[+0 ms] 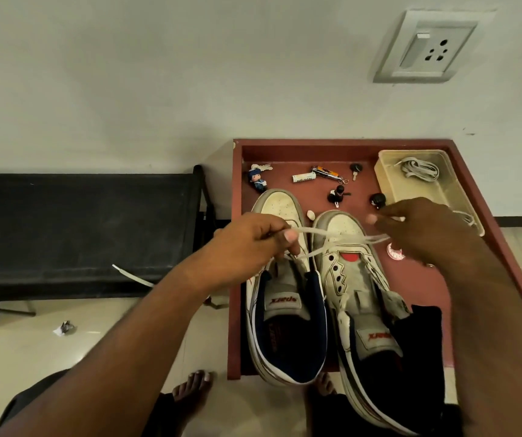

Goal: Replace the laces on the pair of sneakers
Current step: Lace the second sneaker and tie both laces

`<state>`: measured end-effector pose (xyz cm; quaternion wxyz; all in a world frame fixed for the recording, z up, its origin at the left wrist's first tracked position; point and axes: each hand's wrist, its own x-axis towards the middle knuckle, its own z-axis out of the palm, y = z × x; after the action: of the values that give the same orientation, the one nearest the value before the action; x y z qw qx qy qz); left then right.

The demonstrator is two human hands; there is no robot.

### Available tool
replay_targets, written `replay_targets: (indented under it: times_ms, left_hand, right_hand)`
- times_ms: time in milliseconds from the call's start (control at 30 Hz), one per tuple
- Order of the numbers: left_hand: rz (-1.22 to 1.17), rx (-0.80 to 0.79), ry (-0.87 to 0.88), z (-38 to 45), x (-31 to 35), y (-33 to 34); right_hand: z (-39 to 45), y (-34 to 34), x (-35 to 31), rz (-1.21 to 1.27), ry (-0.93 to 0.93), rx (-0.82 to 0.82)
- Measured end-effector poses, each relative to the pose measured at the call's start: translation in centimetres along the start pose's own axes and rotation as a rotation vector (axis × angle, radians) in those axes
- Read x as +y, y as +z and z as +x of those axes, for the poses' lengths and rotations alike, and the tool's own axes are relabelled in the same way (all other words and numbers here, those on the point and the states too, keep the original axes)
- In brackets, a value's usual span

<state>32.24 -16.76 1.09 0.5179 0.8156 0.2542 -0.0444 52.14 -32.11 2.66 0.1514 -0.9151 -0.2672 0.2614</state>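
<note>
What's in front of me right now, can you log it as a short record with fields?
surface: red tray table
shoes: two sneakers, side by side
lace: white lace stretched across the sneakers, between both hands
left hand: pinches one lace end
right hand: holds the other end
spare laces: in the plastic tub
clutter: battery, small doll

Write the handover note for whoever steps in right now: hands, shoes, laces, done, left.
Left hand: pinches one end of the white lace.
Right hand: holds the other end, grip partly hidden.
Lace runs across the right shoe near its toe; lower eyelets bare.
Left shoe: lacing hidden behind the left hand.
Both shoes stand on the red tray; more laces lie in the tub.
Done: first crossing only.
Left: lace up the right shoe, check the left.
</note>
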Motion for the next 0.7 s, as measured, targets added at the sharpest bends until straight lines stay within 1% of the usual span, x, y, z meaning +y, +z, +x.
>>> replay_targets:
  times_ms: [33,67,100,167,200,233,333,400,467,500,600,700]
  left_hand:
    - [0.043,0.005,-0.009,0.1,-0.1,0.4]
    - [0.07,0.014,-0.015,0.1,-0.1,0.7]
    - [0.083,0.027,-0.014,0.2,-0.1,0.8]
    - [0.098,0.045,-0.019,0.1,0.0,0.7]
    - [0.119,0.052,-0.027,0.1,0.0,0.6]
    - [0.153,0.062,-0.047,0.1,-0.1,0.5]
    - [0.249,0.099,-0.149,-0.1,-0.2,0.2]
    - [0.403,0.105,-0.221,-0.5,0.6,0.6]
    - [0.59,0.119,-0.243,-0.9,1.5,1.9]
    - [0.691,0.124,-0.236,-1.1,1.8,2.7]
    - [0.946,0.13,-0.229,-1.0,1.9,4.8]
    - [1.056,0.132,-0.27,-0.4,1.6,5.5]
  right_hand:
    - [-0.3,0.2,-0.6,-0.028,-0.081,-0.016]
    - [-0.7,0.4,-1.5,0.072,-0.168,-0.061]
    - [-1.2,0.7,-2.7,0.21,-0.235,-0.158]
    - [-1.7,1.9,-4.4,0.408,-0.296,-0.385]
    - [-1.7,2.6,-4.7,0.47,-0.304,-0.457]
    - [-1.6,3.2,-4.8,0.508,-0.299,-0.483]
    - [-1.1,3.7,-4.4,0.451,-0.253,-0.403]
    - [-0.6,3.5,-3.9,0.408,-0.192,-0.255]
    - [-0.3,3.3,-3.7,0.452,-0.174,-0.082]
    - [-0.2,3.3,-3.7,0.5,-0.185,-0.028]
    - [-0.5,3.9,-4.5,0.609,-0.188,0.017]
    - [-0.8,4.6,-5.1,0.645,-0.161,-0.032]
